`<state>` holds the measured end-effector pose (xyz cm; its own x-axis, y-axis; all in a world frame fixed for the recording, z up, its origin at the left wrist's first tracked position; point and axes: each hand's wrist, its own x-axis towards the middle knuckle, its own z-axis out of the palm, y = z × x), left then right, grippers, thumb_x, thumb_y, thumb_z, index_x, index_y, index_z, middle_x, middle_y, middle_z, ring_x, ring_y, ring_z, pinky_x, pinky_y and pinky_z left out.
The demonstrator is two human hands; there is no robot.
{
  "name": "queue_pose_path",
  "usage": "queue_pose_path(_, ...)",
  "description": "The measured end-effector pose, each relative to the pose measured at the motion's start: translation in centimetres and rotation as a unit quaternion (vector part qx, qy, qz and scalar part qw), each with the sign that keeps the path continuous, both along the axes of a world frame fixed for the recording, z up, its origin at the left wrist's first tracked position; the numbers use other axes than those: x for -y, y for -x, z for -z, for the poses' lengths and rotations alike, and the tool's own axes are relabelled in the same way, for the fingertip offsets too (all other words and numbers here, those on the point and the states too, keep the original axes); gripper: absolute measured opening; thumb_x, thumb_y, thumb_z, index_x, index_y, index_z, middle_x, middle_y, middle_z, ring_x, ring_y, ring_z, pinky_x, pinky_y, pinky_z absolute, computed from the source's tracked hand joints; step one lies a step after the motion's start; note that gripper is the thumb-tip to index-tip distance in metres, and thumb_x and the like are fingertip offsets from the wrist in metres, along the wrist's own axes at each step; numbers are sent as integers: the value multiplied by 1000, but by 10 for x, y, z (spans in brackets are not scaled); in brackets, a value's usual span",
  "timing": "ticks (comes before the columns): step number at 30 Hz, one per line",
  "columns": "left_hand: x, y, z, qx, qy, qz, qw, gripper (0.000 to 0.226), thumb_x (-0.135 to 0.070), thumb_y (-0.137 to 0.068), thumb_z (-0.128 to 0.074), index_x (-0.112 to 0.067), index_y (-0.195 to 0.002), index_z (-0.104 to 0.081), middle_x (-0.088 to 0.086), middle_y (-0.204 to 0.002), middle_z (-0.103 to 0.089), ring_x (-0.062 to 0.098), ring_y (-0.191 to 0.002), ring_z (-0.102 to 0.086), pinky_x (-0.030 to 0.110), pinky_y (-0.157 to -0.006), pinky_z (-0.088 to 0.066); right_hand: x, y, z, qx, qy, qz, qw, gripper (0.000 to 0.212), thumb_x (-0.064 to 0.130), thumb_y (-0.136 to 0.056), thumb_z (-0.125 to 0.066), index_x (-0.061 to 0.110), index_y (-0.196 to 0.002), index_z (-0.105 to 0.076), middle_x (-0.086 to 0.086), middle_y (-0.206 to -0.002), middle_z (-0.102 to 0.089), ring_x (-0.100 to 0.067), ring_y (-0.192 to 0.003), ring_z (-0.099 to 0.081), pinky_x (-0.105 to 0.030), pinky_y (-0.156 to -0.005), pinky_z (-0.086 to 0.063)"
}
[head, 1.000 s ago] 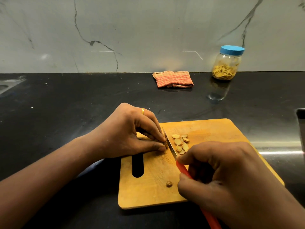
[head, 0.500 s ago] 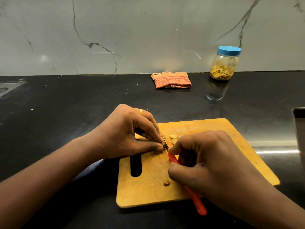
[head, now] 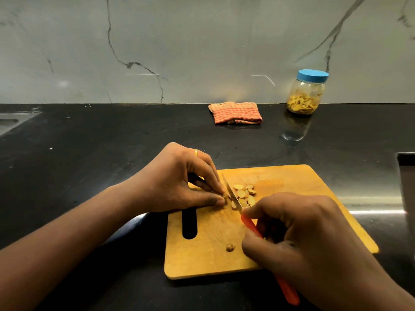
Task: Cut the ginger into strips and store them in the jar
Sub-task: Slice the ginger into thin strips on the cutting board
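Black stone surface (head: 89, 176) carries a wooden cutting board (head: 292, 187) at its near edge, a folded checked cloth (head: 235, 113) and a blue-lidded jar (head: 306, 92) of ginger strips at the far edge by the wall. Left hand (head: 179, 182) pinches a ginger piece (head: 224, 195) on the board; right hand (head: 303, 239) grips a red-handled knife (head: 249, 223), blade just beside that piece. Cut ginger slices (head: 243, 194) lie right of the blade, one small scrap (head: 230, 247) nearer.

We see a kitchen. A black stone counter (head: 89, 176) runs along a grey marble wall (head: 202, 41), with a steel sink (head: 11, 122) at the far left. On the counter lie a wooden board (head: 292, 187), a folded cloth (head: 235, 113) and a jar (head: 306, 93).
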<state>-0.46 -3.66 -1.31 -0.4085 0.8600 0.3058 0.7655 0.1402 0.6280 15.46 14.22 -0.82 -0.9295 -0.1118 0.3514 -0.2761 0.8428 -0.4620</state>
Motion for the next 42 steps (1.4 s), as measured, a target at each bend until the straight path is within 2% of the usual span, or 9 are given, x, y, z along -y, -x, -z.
queue_pose_path(5,1,0,0,-6,0,0,1000,17,-25,-76,-82,-14,-89,-80,-5,-92,-73,14,-86,-73,25,-74,-60,-3,2,-1,-31,23,15,999,16,33,-68,-71,25,-81,-74,13,-57,-57,-1,-56,-55,-3,-47,-35)
queue_pose_path(11,4,-1,0,-19,-4,9,1000,16,-23,-77,-82,-15,-90,-81,-6,-94,-73,13,-86,-73,25,-74,-60,-5,-3,-8,-50,53,16,997,16,29,-65,-73,24,-80,-74,10,-56,-60,-4,-52,-59,-14,-45,-43)
queue_pose_path(19,8,2,-2,27,11,5,1000,16,-19,-75,-83,-14,-90,-81,-6,-97,-76,10,-92,-73,29,-78,-61,7,0,-2,-40,44,-7,998,19,34,-64,-71,24,-80,-75,14,-55,-57,-3,-54,-57,-5,-43,-38)
queue_pose_path(24,12,5,-2,65,21,12,998,17,-14,-77,-81,-12,-93,-80,-6,-102,-75,15,-97,-72,29,-81,-60,7,1,0,-32,47,-12,998,24,39,-66,-64,24,-81,-75,16,-55,-56,-1,-57,-56,2,-45,-33)
queue_pose_path(27,12,6,-1,52,22,14,998,16,-16,-76,-83,-14,-92,-81,-6,-102,-73,18,-96,-72,30,-79,-60,9,2,2,-27,43,-17,999,24,40,-66,-64,25,-81,-75,16,-55,-55,-1,-57,-56,2,-46,-33)
queue_pose_path(33,9,6,1,14,2,10,1000,17,-22,-73,-85,-15,-88,-81,-5,-93,-75,14,-87,-73,26,-75,-59,14,2,3,-40,18,-5,999,20,35,-62,-70,24,-79,-75,16,-56,-57,-2,-52,-54,1,-45,-34)
queue_pose_path(37,7,3,2,-33,-13,13,999,19,-29,-73,-84,-17,-86,-81,-7,-89,-74,11,-82,-73,20,-72,-57,15,1,3,-47,5,4,999,21,38,-63,-67,25,-78,-75,15,-56,-58,-1,-48,-52,-5,-44,-39)
queue_pose_path(42,8,4,-1,-71,3,28,997,21,-33,-75,-81,-20,-92,-80,-10,-94,-73,8,-86,-72,23,-74,-58,15,1,2,-39,-2,3,999,24,41,-65,-62,26,-78,-74,15,-56,-59,1,-46,-51,-7,-44,-41)
